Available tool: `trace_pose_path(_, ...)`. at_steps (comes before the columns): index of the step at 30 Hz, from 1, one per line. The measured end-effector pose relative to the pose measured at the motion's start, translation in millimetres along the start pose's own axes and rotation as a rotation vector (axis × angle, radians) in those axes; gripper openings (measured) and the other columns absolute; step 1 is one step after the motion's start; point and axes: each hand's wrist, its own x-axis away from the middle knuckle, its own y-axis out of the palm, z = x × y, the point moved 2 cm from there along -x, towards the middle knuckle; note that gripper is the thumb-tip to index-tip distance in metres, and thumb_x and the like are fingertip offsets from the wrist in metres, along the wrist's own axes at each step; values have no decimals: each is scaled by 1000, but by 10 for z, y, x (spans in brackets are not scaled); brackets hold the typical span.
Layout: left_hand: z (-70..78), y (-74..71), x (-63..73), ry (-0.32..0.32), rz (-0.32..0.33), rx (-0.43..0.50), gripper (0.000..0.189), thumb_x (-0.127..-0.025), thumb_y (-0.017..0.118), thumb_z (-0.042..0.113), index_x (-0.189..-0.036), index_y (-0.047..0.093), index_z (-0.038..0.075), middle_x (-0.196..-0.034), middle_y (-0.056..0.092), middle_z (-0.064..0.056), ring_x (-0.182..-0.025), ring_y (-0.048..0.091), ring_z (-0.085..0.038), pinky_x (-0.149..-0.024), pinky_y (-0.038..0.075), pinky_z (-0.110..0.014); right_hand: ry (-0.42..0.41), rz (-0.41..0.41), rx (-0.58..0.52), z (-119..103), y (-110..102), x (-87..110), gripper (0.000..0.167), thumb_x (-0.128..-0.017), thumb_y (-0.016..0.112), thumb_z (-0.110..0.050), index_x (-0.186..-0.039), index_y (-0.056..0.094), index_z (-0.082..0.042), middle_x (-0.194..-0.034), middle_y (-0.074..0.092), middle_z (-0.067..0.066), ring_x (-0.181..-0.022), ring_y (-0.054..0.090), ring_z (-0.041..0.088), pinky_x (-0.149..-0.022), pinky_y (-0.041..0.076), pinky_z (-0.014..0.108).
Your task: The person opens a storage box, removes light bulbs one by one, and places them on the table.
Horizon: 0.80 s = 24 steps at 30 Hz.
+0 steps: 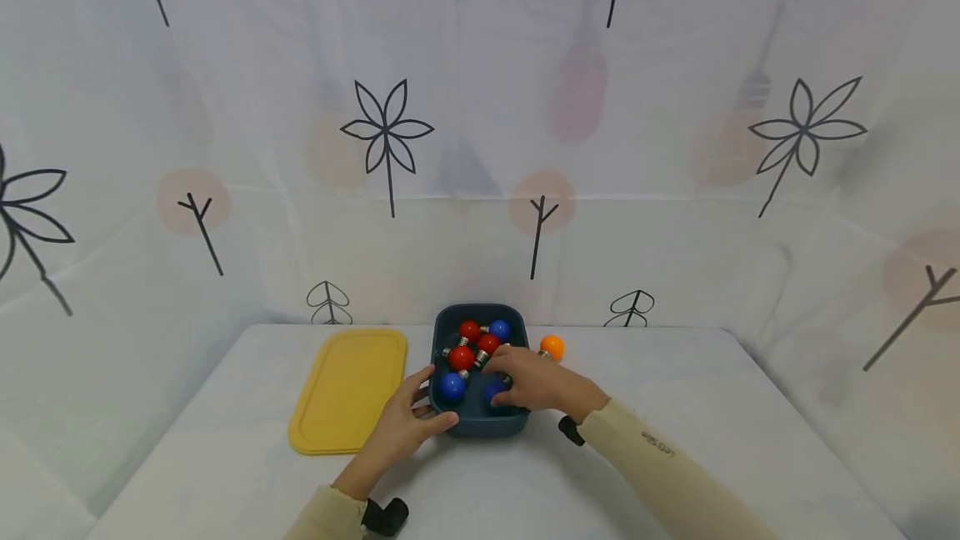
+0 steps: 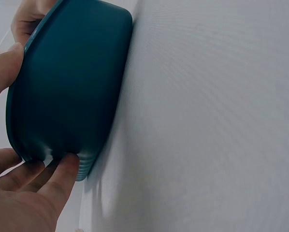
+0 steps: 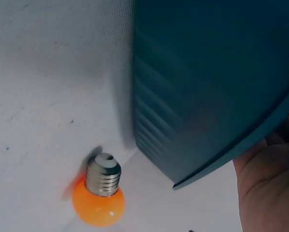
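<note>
A dark blue-green plastic container [image 1: 480, 426] stands on the table with several red and blue light bulbs inside, among them a red bulb [image 1: 461, 358] and a blue bulb [image 1: 452, 387]. My left hand [image 1: 401, 427] holds the container's near left corner, thumb by the front rim and fingers against the side wall, as the left wrist view also shows. Reaching over the right rim, my right hand [image 1: 536, 379] has its thumb and fingers around another blue bulb [image 1: 493, 391] at the near right inside. The right wrist view hides those fingertips behind the container wall [image 3: 207, 96].
An orange bulb [image 1: 552, 347] lies on the table just right of the container, its metal screw base showing in the right wrist view. To the left lies a flat yellow lid or tray [image 1: 348, 390]. Behind the table hangs a patterned white cloth [image 1: 465, 257].
</note>
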Motion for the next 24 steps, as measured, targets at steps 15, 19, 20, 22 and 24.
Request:
trace_pose_path(15, 11, 2, 4, 10, -4, -4, 85, -81, 78, 31, -149, 31, 10, -150, 30, -19, -128, 44, -39, -97, 47, -44, -41, 3, 38, -39, 112, -152, 35, -85, 74, -27, -117, 67, -16, -113, 62, -5, -100, 55, 12, -93, 50, 35)
trace_pose_path(19, 26, -1, 11, 11, -2, -12, 85, -81, 77, 31, -149, 31, 10, -151, 30, -19, -128, 45, -38, -97, 47, -43, -51, 6, 46, -31, 131, -192, 35, -84, 75, -27, -117, 67, -16, -114, 63, -5, -99, 56, 11, -93, 50, 34)
trace_pose_path(20, 26, -2, 13, 11, -1, -13, 85, -81, 77, 31, -149, 31, 10, -151, 30, -19, -128, 45, -38, -97, 47, -43, -53, 6, 41, -30, 133, -199, 35, -84, 75, -26, -117, 67, -16, -113, 63, -5, -99, 56, 11, -93, 50, 34)
trace_pose_path(22, 25, -3, 14, 12, -2, -12, 85, -81, 77, 31, -149, 30, 10, -151, 30, -19, -128, 45, -38, -97, 47, -43, -59, 8, 31, -29, 135, -207, 35, -84, 75, -25, -116, 67, -15, -112, 63, -6, -98, 56, 10, -93, 51, 33)
trace_pose_path(24, 22, -3, 16, 12, -1, -9, 85, -81, 77, 31, -149, 30, 10, -151, 30, -19, -128, 44, -38, -97, 47, -43, -67, 9, 26, -30, 135, -214, 35, -84, 75, -24, -116, 67, -15, -111, 64, -6, -98, 57, 10, -92, 51, 33)
